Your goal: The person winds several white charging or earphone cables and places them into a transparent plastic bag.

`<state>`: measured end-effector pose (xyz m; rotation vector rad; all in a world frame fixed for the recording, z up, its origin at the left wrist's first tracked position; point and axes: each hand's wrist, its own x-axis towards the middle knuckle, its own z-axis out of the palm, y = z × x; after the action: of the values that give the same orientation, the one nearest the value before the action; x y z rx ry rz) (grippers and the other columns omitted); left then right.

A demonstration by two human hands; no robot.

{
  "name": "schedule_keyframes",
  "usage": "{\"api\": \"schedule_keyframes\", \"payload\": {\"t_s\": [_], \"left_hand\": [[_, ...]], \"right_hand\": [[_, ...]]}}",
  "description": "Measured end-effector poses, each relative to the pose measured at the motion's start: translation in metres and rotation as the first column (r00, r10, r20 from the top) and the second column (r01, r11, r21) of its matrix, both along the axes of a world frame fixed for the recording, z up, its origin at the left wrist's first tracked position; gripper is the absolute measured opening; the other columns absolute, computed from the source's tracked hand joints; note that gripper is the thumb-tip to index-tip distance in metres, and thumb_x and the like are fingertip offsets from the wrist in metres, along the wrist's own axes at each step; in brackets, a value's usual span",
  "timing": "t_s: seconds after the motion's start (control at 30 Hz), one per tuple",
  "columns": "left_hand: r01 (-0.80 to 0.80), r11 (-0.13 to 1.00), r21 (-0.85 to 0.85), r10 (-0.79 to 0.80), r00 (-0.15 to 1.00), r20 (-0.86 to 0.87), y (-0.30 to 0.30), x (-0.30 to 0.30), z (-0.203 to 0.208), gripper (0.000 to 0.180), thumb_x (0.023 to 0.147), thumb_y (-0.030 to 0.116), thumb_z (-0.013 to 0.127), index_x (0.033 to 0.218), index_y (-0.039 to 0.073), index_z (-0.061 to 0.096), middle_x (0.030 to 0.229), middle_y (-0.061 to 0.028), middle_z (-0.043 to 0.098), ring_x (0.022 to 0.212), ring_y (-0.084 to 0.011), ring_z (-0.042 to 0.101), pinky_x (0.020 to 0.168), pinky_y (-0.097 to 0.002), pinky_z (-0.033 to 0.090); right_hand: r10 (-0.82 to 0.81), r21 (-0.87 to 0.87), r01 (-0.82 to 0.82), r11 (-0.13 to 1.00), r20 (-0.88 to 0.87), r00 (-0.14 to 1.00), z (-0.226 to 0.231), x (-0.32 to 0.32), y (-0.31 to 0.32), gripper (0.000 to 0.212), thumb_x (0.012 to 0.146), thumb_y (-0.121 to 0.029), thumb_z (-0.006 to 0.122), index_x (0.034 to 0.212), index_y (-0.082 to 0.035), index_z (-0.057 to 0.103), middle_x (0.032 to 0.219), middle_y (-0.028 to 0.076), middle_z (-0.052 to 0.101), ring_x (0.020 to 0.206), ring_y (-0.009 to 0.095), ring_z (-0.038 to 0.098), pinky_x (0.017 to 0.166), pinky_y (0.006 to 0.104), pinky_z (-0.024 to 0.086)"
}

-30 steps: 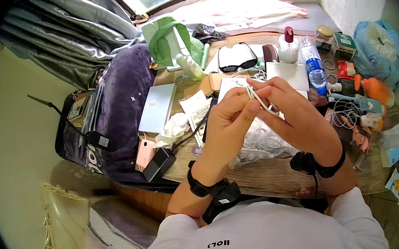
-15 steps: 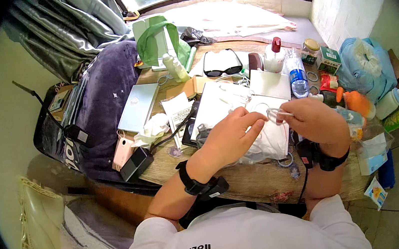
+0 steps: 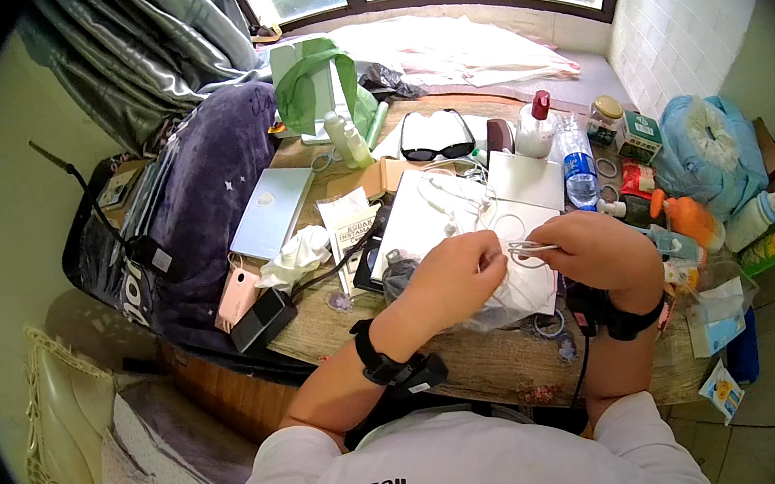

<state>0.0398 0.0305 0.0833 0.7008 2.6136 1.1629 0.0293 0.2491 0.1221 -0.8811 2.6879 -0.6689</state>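
A bundle of thin white cable (image 3: 528, 251) sticks out from the fingers of my right hand (image 3: 594, 249), which pinches it above the desk. My left hand (image 3: 456, 277) is close beside the bundle, with thumb and fingers drawn together. Whether a strand of cable runs between them is hard to see. Below both hands lie a flat white pad or book (image 3: 413, 211) and a crumpled clear plastic bag (image 3: 400, 275). More thin white cord (image 3: 448, 197) trails across the white surface. Each wrist wears a black band.
Farther back on the desk stand sunglasses (image 3: 437, 149), a red-topped pump bottle (image 3: 535, 129) and a water bottle (image 3: 580, 172). To the left are a light blue box (image 3: 272, 210), a pink phone (image 3: 238, 296) and a black adapter (image 3: 265, 327). Several packages and an orange bottle (image 3: 686, 220) crowd the right side.
My left thumb and fingers, apart before, have come together beside the cable bundle. My right hand has shifted slightly left and down, still pinching the cable. The whole view has tilted a little.
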Motion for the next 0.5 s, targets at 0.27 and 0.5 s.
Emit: {"api": "schedule_keyframes", "payload": {"t_s": [0.27,0.5], "left_hand": [[-0.17,0.959,0.227,0.184,0.982,-0.043,-0.003,0.014,0.015,0.023,0.093,0.022,0.054,0.083,0.001,0.055,0.065,-0.0075,0.049,0.06,-0.0136,0.044,0.056,-0.0309,0.039],[-0.189,0.971,0.147,0.215,0.959,-0.187,-0.011,0.019,0.016,0.018,0.091,0.015,0.058,0.081,0.002,0.053,0.065,-0.0048,0.044,0.059,-0.0119,0.04,0.053,-0.029,0.034]], "right_hand": [[0.065,0.047,-0.055,0.997,-0.229,0.971,-0.026,0.007,-0.03,0.015,0.084,-0.015,0.054,0.088,-0.008,0.067,0.081,0.015,0.065,0.082,0.034,0.064,0.073,0.0435,0.052],[0.114,-0.238,-0.141,0.961,-0.124,0.986,-0.059,0.002,-0.061,0.014,0.079,-0.01,0.058,0.084,0.003,0.061,0.08,0.019,0.063,0.081,0.036,0.064,0.071,0.0428,0.052]]}}
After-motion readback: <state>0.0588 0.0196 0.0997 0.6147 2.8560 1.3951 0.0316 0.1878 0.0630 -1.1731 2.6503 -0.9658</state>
